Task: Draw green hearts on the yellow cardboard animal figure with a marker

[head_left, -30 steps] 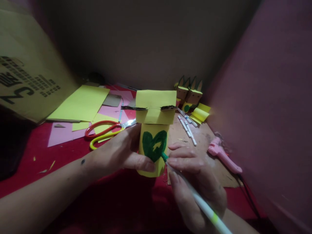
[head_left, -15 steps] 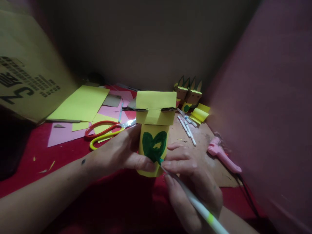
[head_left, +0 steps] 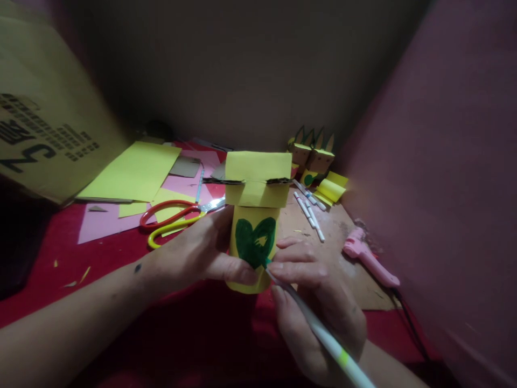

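Observation:
A yellow paper figure (head_left: 258, 175) stands upright in front of me, a boxy head with dark-edged cardboard side flaps on a round tube body. On the tube is a green heart (head_left: 248, 245), filled in except for a small yellow patch. My left hand (head_left: 218, 258) is closed around the tube's left side, its thumb across the lower front. Pinched in my right hand (head_left: 319, 302) is a white marker (head_left: 323, 328) with a light green band. Its green tip meets the paper at the heart's lower right edge, partly hidden by my fingers.
Red-and-yellow-handled scissors (head_left: 169, 215) lie left of the figure, by yellow paper (head_left: 133, 172) and pink sheets. Several markers (head_left: 309, 207) rest on a cardboard sheet (head_left: 343, 275). A corded pink glue gun (head_left: 369, 256) lies right. Small cardboard figures (head_left: 317, 153) stand behind. A large carton (head_left: 48, 108) looms left.
The green fill covers slightly more of the heart, and the yellow patch inside it is smaller. My right hand and the marker have shifted slightly; my left hand stays on the tube.

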`<move>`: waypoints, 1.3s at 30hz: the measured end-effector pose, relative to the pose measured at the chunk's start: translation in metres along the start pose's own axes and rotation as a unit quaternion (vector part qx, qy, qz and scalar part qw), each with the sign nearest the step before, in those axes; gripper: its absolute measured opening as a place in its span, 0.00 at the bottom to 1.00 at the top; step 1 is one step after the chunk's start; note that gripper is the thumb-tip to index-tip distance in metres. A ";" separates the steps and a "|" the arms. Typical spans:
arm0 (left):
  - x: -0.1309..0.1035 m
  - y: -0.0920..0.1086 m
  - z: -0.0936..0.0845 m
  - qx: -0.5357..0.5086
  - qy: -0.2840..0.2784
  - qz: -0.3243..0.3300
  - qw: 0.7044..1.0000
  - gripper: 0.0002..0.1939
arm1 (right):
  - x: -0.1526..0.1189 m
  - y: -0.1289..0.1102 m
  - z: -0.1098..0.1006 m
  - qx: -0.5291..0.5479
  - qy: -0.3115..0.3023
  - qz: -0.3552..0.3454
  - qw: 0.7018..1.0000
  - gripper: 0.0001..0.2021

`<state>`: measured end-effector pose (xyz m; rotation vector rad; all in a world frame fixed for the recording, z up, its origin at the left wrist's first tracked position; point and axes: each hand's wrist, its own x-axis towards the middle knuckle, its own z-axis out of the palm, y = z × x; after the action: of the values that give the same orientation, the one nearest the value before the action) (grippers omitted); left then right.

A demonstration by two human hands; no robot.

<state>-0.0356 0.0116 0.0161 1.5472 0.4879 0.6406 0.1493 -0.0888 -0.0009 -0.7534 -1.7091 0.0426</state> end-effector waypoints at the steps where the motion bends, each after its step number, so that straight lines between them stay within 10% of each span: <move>1: 0.000 0.000 0.000 0.001 0.003 0.002 1.000 0.28 | 0.000 0.000 0.000 -0.002 -0.002 0.001 1.000 0.15; 39: 0.002 -0.003 0.003 -0.033 -0.013 0.004 0.999 0.33 | 0.000 -0.002 -0.004 -0.031 0.024 0.004 0.999 0.15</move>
<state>-0.0320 0.0105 0.0136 1.4943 0.4364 0.6366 0.1521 -0.0913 0.0013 -0.8022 -1.6686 -0.0221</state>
